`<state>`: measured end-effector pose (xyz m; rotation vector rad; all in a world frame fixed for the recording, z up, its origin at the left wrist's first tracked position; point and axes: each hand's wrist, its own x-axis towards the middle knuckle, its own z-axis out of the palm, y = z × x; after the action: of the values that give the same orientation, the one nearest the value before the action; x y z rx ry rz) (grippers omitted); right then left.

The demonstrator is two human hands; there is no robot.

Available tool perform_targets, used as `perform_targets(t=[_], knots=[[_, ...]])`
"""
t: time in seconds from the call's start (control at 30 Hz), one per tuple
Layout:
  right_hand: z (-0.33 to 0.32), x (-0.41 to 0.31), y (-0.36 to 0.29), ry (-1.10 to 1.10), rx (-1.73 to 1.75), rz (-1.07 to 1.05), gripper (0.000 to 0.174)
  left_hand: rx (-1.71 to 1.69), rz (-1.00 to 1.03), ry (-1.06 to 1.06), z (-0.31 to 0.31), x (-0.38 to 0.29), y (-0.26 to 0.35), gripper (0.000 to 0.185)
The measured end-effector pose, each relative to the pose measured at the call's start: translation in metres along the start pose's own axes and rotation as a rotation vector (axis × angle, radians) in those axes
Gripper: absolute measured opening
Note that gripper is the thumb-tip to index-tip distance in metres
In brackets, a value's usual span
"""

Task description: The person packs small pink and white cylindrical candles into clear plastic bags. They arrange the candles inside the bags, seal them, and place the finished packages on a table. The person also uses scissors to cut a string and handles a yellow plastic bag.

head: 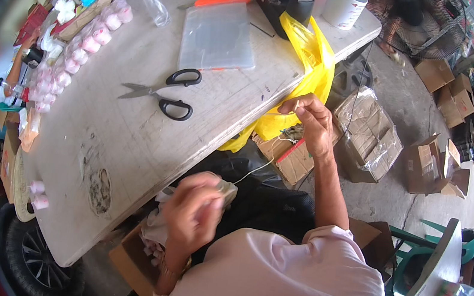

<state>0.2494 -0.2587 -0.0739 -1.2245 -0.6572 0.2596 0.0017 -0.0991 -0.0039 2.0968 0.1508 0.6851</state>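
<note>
My right hand [315, 125] is raised beside the table's edge, in front of a yellow plastic bag [315, 59]. Its thumb and forefinger pinch a small pale strip [297, 105], too small to name. Motion blurs my left hand [194, 212], held over my lap with fingers curled. A pale, partly hidden bundle [228, 191] lies just behind those fingers; whether the hand grips it is unclear. From near the bundle a thin white string [256, 169] runs up to a cardboard box [298, 161] below the bag. Black-handled scissors [152, 90] lie with blades parted on the white table [130, 133].
A stack of clear plastic sleeves [218, 36], a tape dispenser [279, 8], a white mug [344, 6] and a spray bottle [155, 4] stand farther back. Pink-and-white wrapped rolls [79, 55] line the far side, near another person's arm [15, 67]. A wrapped carton [366, 134] stands right.
</note>
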Motion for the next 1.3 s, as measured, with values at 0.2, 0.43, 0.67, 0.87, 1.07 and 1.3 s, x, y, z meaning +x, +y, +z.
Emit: perform_targets(t=[0.2, 0.43, 0.67, 0.87, 1.07, 1.3], knots=[[0.005, -0.007, 0.000, -0.091, 0.747, 0.100, 0.016, 0.405, 0.104, -0.198, 0.093, 0.048, -0.046, 0.010], [0.008, -0.022, 0.003, -0.157, 0.925, 0.361, 0.016, 0.494, 0.165, 0.048, 0.122, 0.028, -0.080, 0.010], [0.007, -0.031, 0.012, -0.151, 0.792, 0.447, 0.017, 0.611, 0.057, -0.090, 0.119, 0.035, -0.091, 0.017], [0.007, -0.031, 0.013, -0.186, 0.722, 0.454, 0.015, 0.714, 0.166, 0.019, 0.129, 0.050, -0.108, 0.021], [0.010, -0.021, 0.005, -0.035, 0.258, 0.314, 0.011, 0.727, 0.180, -0.015, 0.133, 0.052, -0.112, 0.020], [-0.014, 0.003, -0.022, 0.086, -0.704, -0.247, 0.011, 0.468, 0.436, -0.139, 0.136, 0.044, -0.099, 0.007]])
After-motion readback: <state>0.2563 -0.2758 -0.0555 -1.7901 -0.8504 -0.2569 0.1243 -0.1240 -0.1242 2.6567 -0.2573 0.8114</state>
